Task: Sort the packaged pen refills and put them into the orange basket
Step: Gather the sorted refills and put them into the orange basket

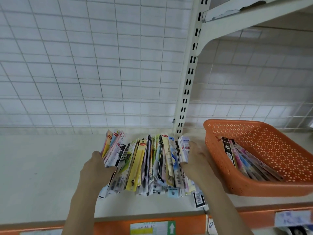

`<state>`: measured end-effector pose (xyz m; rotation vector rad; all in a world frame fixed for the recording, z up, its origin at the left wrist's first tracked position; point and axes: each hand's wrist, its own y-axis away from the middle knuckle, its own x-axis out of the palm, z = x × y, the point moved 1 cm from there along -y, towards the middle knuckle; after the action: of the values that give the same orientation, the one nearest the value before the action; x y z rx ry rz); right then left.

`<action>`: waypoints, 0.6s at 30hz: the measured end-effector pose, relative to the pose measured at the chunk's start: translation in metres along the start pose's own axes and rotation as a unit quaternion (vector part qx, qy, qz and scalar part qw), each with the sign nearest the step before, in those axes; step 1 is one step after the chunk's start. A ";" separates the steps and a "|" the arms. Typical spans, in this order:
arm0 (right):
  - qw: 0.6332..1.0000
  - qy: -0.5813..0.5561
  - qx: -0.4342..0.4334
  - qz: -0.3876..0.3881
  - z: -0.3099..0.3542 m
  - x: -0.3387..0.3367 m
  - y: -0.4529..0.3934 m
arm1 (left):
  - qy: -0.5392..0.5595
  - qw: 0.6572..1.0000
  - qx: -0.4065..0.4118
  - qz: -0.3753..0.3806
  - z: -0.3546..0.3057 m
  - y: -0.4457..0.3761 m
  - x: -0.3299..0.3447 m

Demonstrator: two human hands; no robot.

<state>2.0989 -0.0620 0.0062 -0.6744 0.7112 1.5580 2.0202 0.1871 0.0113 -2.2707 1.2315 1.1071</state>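
Hands, left hand [97, 164] and right hand [194, 156], clamp curled fingers on the refill packs [145, 165], squaring them up; next, carrying the bundle into the orange basket [218, 160].

Both hands, left [94, 168] and right [194, 158], clasping the two ends of a row of packaged pen refills [145, 165] standing on edge on a shelf [42, 167], beside an orange basket [264, 133] holding several more packs [245, 160].
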 end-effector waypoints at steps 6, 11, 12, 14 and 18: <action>1.000 -0.013 -0.012 0.006 0.000 0.002 -0.003 | 0.030 1.000 0.005 -0.006 -0.006 0.012 0.005; 0.999 0.025 -0.035 0.008 0.004 0.005 0.007 | -0.023 1.000 0.011 -0.015 -0.012 0.013 0.009; 0.999 0.030 -0.039 0.007 0.005 0.004 0.008 | -0.027 1.000 0.012 -0.009 -0.013 0.013 0.009; 0.999 0.030 -0.042 0.017 0.007 0.002 0.009 | -0.017 1.000 0.016 -0.003 -0.013 0.013 0.008; 0.999 0.008 -0.039 0.028 0.009 -0.011 0.008 | 0.047 0.998 0.016 -0.039 -0.009 0.017 0.003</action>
<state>2.0918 -0.0626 0.0208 -0.7303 0.6898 1.6400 2.0116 0.1702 0.0155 -2.3490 1.1773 0.9549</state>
